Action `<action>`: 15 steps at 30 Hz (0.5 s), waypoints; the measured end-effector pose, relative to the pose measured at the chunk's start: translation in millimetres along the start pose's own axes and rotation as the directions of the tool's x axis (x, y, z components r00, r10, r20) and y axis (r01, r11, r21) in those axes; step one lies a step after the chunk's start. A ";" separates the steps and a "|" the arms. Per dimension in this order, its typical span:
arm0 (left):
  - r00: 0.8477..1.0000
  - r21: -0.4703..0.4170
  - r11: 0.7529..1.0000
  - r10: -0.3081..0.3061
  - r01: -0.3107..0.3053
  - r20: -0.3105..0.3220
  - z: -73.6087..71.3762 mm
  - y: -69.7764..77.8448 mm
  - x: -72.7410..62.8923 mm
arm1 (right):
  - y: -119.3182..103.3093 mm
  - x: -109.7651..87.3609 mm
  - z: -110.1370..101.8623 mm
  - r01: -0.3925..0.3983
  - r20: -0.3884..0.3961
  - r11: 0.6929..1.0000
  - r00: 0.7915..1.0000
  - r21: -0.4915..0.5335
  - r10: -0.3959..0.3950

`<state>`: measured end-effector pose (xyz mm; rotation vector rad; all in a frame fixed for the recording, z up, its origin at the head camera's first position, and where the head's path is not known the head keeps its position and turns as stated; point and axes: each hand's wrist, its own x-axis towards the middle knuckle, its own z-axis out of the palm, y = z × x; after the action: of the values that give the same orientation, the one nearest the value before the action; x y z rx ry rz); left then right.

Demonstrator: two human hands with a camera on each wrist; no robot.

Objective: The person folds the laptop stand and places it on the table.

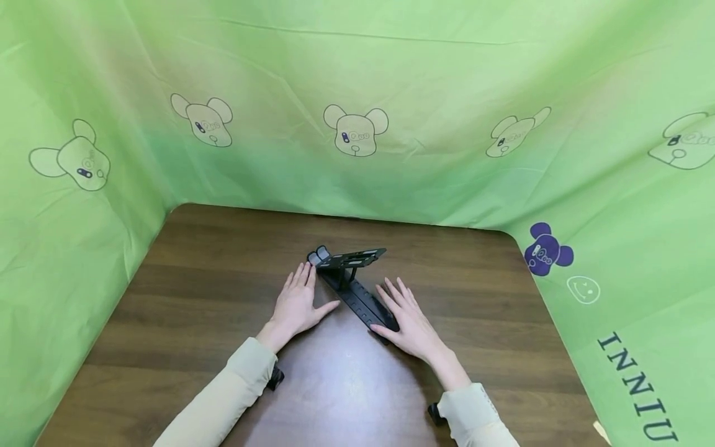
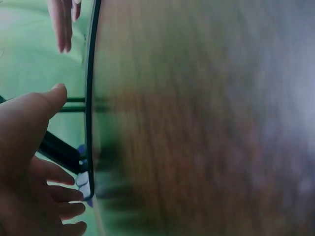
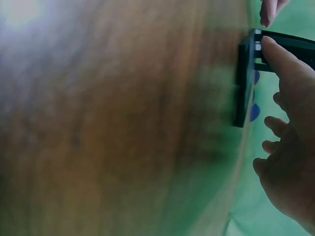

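Observation:
A black folding stand [image 1: 357,298] lies slantwise on the brown table, its upper panel [image 1: 357,257] raised on short struts above the long base. Two grey-padded lips stick up at the far left end. Beside that end, the left hand [image 1: 296,304] lies with fingers extended and thumb spread; its fingertips are close to the lips, though contact is unclear. At the near right end is the right hand [image 1: 410,323], fingers straight and spread, the thumb at the base's near edge. In the right wrist view, that thumb [image 3: 275,49] overlaps the stand [image 3: 243,88].
The wooden table [image 1: 212,261] has rounded far corners. Green cloth [image 1: 436,74] with printed bear heads hangs around its back and sides. A small pale object [image 1: 601,431] sits at the right table edge.

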<state>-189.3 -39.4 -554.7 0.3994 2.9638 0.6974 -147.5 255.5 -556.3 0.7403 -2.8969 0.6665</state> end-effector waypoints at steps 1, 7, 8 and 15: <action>1.000 0.004 1.000 -0.009 0.009 0.011 1.1 1.6 0.2 | 1.1 -0.4 0.9 -0.004 0.007 1.000 1.000 -0.004 0.004; 0.996 0.018 0.998 -0.056 0.055 0.066 3.9 6.8 3.8 | 3.8 -1.4 3.1 -0.051 0.076 0.999 0.996 -0.005 0.052; 0.995 0.020 0.998 -0.062 0.060 0.072 3.8 7.1 4.7 | 3.7 -1.6 3.6 -0.053 0.087 0.999 0.995 -0.007 0.054; 0.993 0.035 0.997 -0.078 0.075 0.091 5.2 9.6 12.7 | 2.6 -3.7 6.8 -0.023 0.122 1.000 0.992 0.006 0.022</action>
<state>-198.6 -25.5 -555.2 0.3090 2.8886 0.6074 -145.2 256.3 -564.1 0.7771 -3.0193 0.6562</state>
